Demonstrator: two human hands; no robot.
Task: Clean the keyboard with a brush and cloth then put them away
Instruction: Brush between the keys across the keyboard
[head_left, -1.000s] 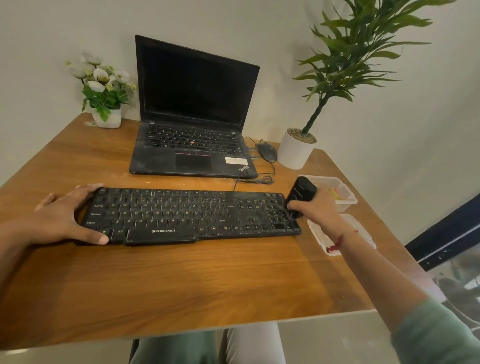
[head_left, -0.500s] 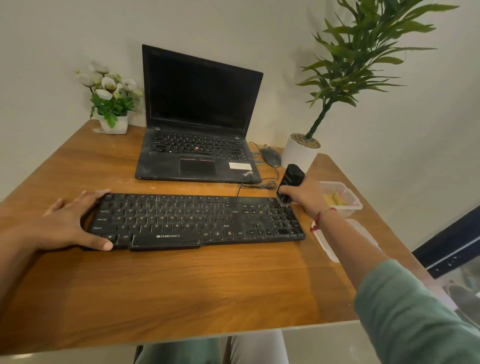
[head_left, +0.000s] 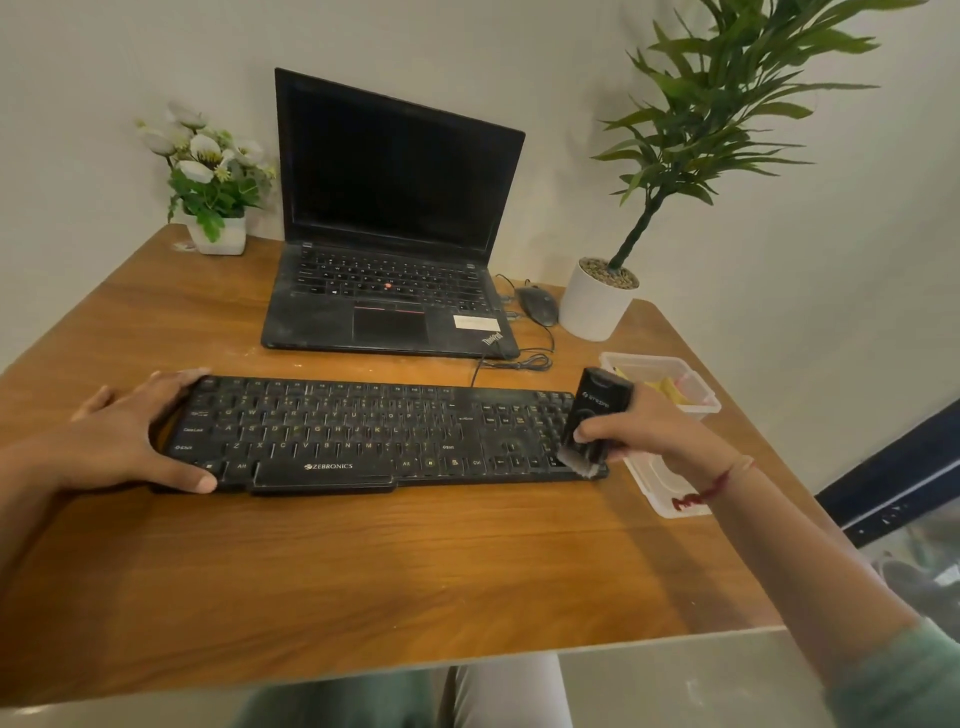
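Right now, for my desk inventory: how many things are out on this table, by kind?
Laptop: 1
Keyboard: 1
Mouse: 1
Brush, gripped by the right hand: 1
Potted plants: 2
Clear plastic tub and lid or tray: 2
Total: 8
Yellow contents of the tub unclear, not counted.

Brush set on the right end of a black keyboard on a wooden bench.
The right grip holds a black brush tilted, its pale bristles on the keys at the near right corner. The left grip clasps the keyboard's left end, thumb on the near edge. Behind stands an open laptop; a clear container and its lid lie just right of the keyboard.
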